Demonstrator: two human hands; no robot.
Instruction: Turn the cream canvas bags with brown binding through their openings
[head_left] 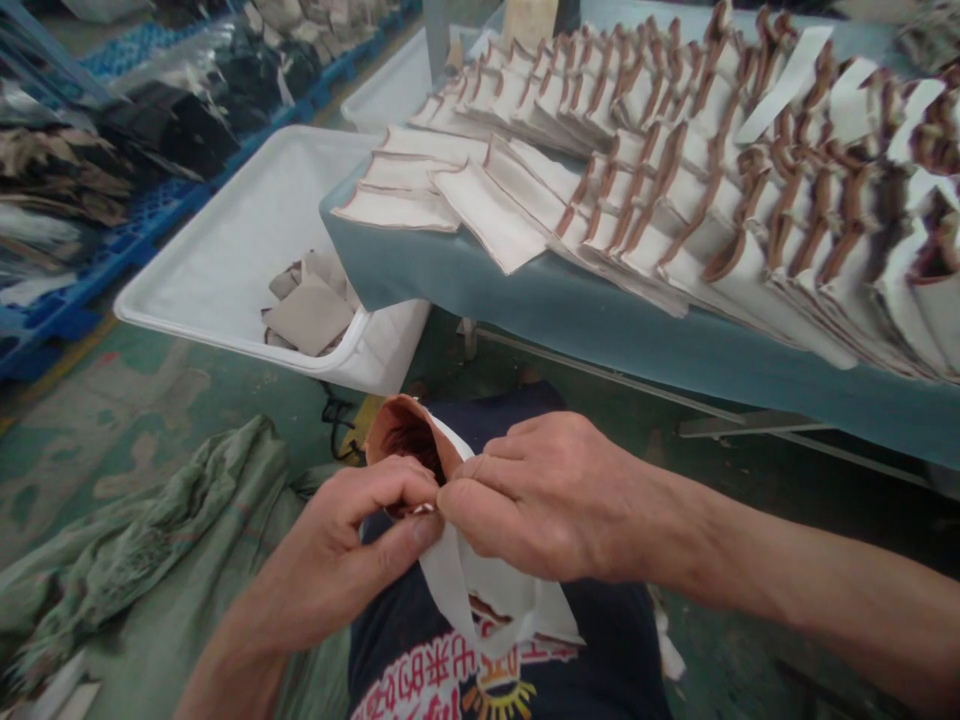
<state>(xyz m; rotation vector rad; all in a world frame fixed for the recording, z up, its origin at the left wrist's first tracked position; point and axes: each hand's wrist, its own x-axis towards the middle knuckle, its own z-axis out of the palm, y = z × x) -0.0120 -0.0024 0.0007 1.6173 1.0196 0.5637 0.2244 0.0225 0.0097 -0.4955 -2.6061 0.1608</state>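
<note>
Both my hands pinch one white fabric piece with a brown curved edge (409, 435), held over my lap. My left hand (352, 545) grips it from the left, thumb and fingers closed on the brown rim. My right hand (540, 500) is closed on it from the right, fingertips meeting those of the left. The white part of the piece (457, 590) hangs down below my hands onto my dark printed shirt (450, 680).
A blue-covered table (570, 310) ahead carries several overlapping rows of similar white-and-brown pieces (675, 170). A white tray (225, 250) on the left holds a few beige pieces (311, 310). Green cloth (135, 540) lies on the floor at left. Dark material sits on blue pallets (112, 250).
</note>
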